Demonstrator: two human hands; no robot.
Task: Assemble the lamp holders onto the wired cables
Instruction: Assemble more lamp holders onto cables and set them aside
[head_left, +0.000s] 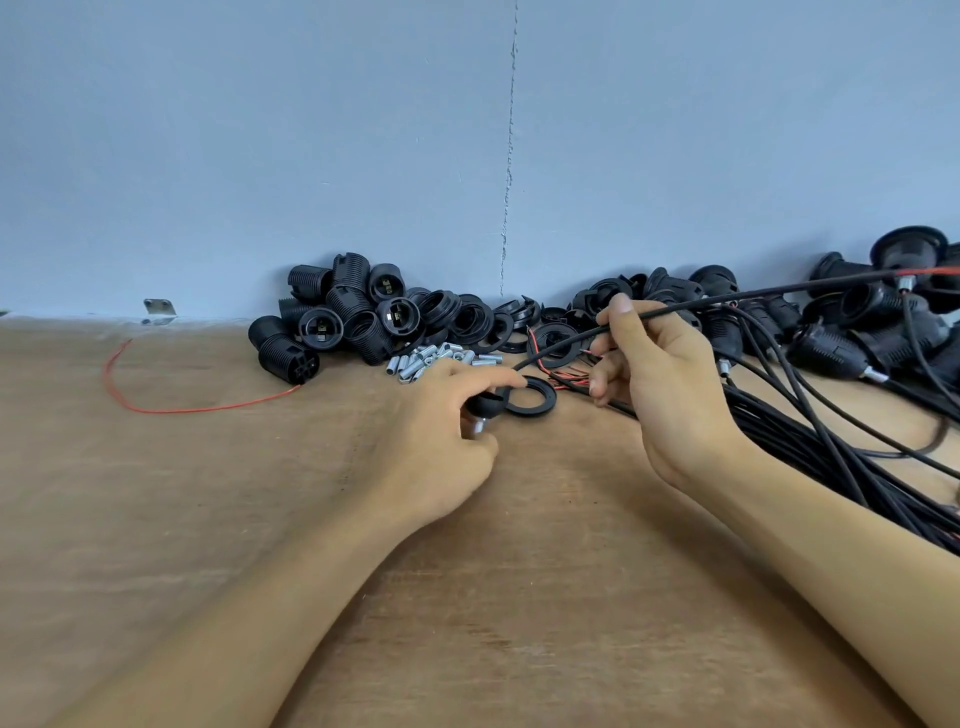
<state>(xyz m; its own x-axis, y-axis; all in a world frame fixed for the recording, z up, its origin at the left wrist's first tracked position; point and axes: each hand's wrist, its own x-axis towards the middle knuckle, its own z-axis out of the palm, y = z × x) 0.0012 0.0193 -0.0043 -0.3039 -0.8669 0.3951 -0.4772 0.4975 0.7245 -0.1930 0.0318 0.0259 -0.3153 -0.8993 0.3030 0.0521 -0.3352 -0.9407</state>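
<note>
Cable (753, 296), thin and black, is pinched between the thumb and fingers of the right hand (662, 384), lifted just above the wooden table (208, 519). It runs off to the far right, and stripped red leads show just left of that hand. Near centre, the left hand (441, 441) grips a small black holder cap (488, 404); it seems to have a metal threaded stub at its near end, though the fingers partly hide it. A black ring (531, 396) lies flat just right of the cap, between the two hands. Farther back, loose lamp holders (337, 317) are heaped against the wall (363, 130), with small metal tubes (431, 358) beside them. Any moulded marking on the holders is too small to read. A bundle of cables (831, 447) is cut off at the right edge.
</note>
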